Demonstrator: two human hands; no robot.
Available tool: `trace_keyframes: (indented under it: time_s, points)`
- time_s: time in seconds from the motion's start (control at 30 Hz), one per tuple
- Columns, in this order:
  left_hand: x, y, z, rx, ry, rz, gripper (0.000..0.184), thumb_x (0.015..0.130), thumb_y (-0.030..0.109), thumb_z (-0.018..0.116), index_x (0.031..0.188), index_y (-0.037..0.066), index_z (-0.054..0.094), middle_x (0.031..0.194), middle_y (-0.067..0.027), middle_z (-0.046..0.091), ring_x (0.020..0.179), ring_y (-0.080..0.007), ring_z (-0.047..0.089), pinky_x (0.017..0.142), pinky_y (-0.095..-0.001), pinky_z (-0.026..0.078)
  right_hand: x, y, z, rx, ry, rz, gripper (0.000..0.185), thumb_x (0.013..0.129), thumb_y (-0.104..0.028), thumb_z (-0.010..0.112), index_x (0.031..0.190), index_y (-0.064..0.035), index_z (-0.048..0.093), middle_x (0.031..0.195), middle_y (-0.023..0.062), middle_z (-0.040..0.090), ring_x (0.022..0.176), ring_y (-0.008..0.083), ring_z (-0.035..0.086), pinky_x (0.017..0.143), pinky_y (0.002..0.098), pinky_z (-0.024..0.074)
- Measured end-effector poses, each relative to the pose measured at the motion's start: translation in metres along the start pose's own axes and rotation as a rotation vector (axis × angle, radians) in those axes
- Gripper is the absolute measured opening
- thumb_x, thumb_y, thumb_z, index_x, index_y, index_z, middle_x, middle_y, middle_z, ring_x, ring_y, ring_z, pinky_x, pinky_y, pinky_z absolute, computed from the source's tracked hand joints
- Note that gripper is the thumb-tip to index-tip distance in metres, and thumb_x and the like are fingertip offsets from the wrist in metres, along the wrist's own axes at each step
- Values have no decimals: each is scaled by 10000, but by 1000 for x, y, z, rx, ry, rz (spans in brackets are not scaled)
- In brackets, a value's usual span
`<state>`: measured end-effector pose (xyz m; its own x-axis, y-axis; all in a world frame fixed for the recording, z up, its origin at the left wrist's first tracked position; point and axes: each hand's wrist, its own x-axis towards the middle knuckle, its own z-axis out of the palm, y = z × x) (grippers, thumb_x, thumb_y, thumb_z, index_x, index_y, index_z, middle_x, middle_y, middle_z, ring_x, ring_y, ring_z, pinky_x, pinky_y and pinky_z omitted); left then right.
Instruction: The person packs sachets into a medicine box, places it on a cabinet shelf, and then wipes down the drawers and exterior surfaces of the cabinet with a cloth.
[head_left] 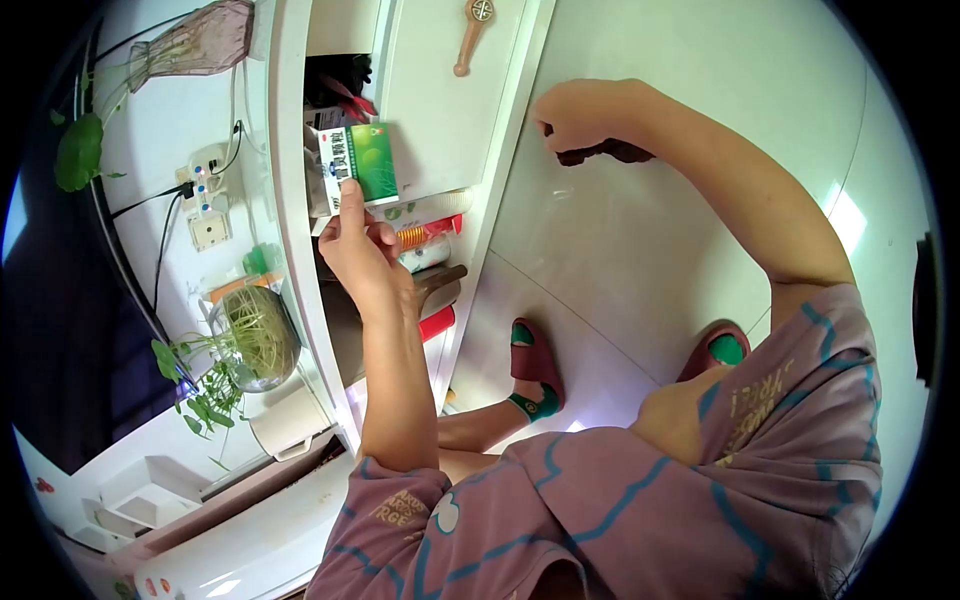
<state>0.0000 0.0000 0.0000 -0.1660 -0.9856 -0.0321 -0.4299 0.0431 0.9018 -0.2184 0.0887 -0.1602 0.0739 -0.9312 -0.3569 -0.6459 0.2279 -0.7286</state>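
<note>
From my place I see the left hand almost closed, and it pinches a green and white box, with one finger lying flat on the printed face. This box is above the open compartment, just beside the white panel. Near the wrist I see a red packet and an orange coil. The right hand is well apart, over the pale floor, curled; a dark thing shows under it, but I cannot tell its grip.
</note>
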Motion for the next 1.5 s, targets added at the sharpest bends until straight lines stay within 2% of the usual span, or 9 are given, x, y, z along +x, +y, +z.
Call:
trace_keyframes:
  time_s: [0.3,0.47,0.7,0.9,1.0,1.03,1.1,1.23,1.5]
  points:
    - [-54,-30,-3,-89,-192,142,546,899,109,729,1253,22,324,854,-130,612,517,-176,592,447,-300,497,-15,-19,-9,-99,309,-147,417,941,-381,604,1253,-113,675,1178,92,664,1139,278,614,926,431,499]
    - [-84,-38,9,-42,-331,138,615,806,-76,652,1284,-11,271,1056,-225,578,603,-233,636,522,-338,558,-57,-45,-17,1283,14,-266,623,970,-561,566,1416,-126,551,1186,49,666,1094,183,602,927,357,478]
    - [-67,-72,-9,277,-874,25,660,833,-54,657,1410,-10,340,1164,-145,545,944,-228,652,772,-309,554,-125,-41,18,863,301,-102,571,923,-216,629,1468,-105,501,1280,63,630,1136,161,579,985,292,444]
    - [-66,-22,2,577,-380,1092,439,893,78,688,1311,33,563,1362,-183,526,1189,-282,578,978,-442,476,-153,-34,43,780,244,-37,417,892,-242,508,1238,-74,670,1087,109,690,1003,213,607,921,341,461]
    - [-66,-9,15,816,-684,1233,434,894,297,730,1204,10,631,1196,-174,634,1082,-301,633,903,-434,491,-159,-44,43,598,106,-27,441,914,-309,508,1255,-77,663,1138,141,690,1065,249,622,965,361,464]
    - [-67,1,21,813,-684,1232,434,894,297,730,1204,10,631,1196,-174,634,1082,-301,633,903,-434,491,-163,-50,39,597,105,-25,441,914,-309,508,1255,-77,663,1138,141,690,1065,249,622,965,361,464]
    - [-66,16,37,1028,-1364,266,542,865,478,726,1090,-13,681,979,-153,697,912,-282,671,795,-395,500,-169,-58,32,571,-33,42,486,943,-395,525,1281,-67,647,1164,158,682,1099,267,619,981,367,460]
    - [-41,-15,47,855,-1757,-15,559,880,526,713,989,-23,699,825,-90,672,768,-162,613,685,-331,480,-176,-65,46,522,118,63,487,986,-452,564,1200,-30,683,982,96,710,912,178,618,847,334,485]
    - [-56,-39,36,928,-1536,165,468,903,430,682,831,-32,666,680,-127,596,672,-182,588,634,-377,449,-173,-72,46,657,101,60,500,970,-440,544,1216,-17,647,1115,166,693,1020,295,635,932,383,468]
